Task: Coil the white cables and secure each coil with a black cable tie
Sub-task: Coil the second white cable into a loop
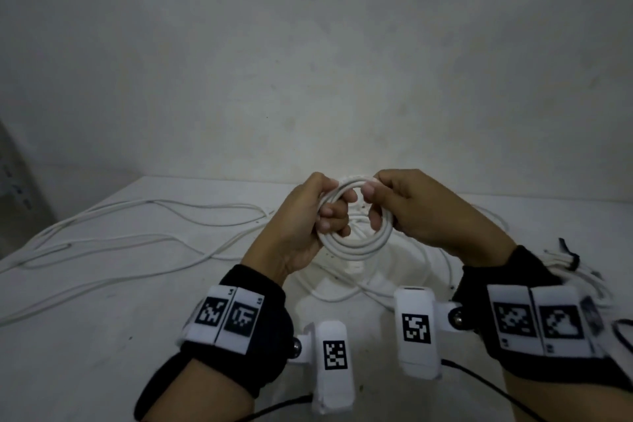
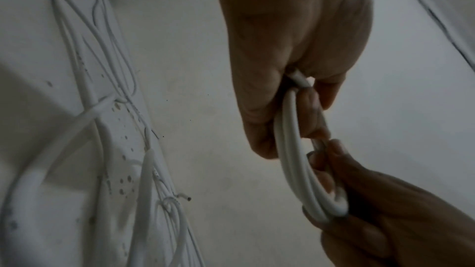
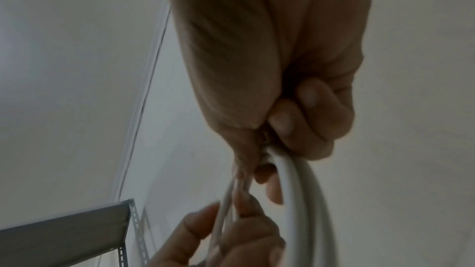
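The coil (image 1: 356, 219) hangs in the air between the 2 hands, above the worktop (image 1: 102, 319) and facing the person, so its ring stands roughly upright with the open middle looking back at the head view. The left hand (image 1: 305, 233) grips the ring's left side, fingers curled through the middle. The right hand (image 1: 411, 209) holds the right side, thumb and forefinger pinching the top strands while the lower fingers curl round the bundle. In the left wrist view the coil (image 2: 300, 161) shows edge-on as several strands lying side by side, spanning from one hand to the other.

Judging from this, the winding looks nearly finished and the binding step is due. A black tie (image 1: 570, 255) lies on a bundle of cables just beyond the right wrist, already wrapped there as far as can be told; no loose tie is plainly visible. The right hand is the nearer one to that side, so the left would likely keep the coil clamped alone. Loose cables (image 1: 137, 240) trail across the worktop left of the left hand.
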